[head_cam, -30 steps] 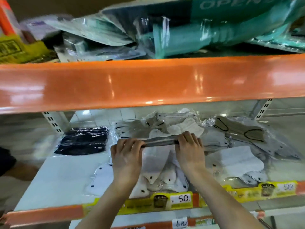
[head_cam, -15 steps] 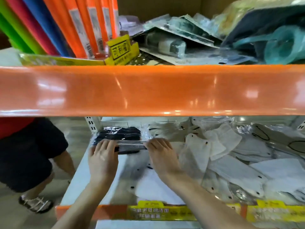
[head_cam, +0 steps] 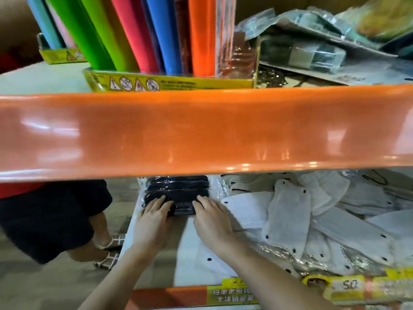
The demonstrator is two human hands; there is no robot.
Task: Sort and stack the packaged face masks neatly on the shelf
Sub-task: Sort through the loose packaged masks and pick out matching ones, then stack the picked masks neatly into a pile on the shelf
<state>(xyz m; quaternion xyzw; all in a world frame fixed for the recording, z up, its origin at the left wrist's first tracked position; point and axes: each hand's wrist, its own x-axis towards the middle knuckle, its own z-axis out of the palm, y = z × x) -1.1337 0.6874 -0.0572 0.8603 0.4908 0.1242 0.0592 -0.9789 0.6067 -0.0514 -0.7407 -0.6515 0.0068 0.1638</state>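
Both hands are now lying on the black pack (head_cam: 178, 193) at the shelf's (head_cam: 154, 260) left end: the left hand (head_cam: 154, 217) and right hand (head_cam: 211, 217) are pressing with straight fingers, no longer holding a pack between them above the white masks (head_cam: 288, 218).

Upper shelf, left: upright coloured rolls (head_cam: 143, 34), green, red, blue, orange, standing in a yellow display box (head_cam: 169, 84) with warning symbols. A second yellow box (head_cam: 61, 55) farther left. Glossy orange shelf beam (head_cam: 201, 130) spans the view. Near right: yellow price label (head_cam: 345, 286) reading 50. Lower left: a person in dark shorts (head_cam: 51, 218), strappy sandals (head_cam: 107, 251), on the floor.
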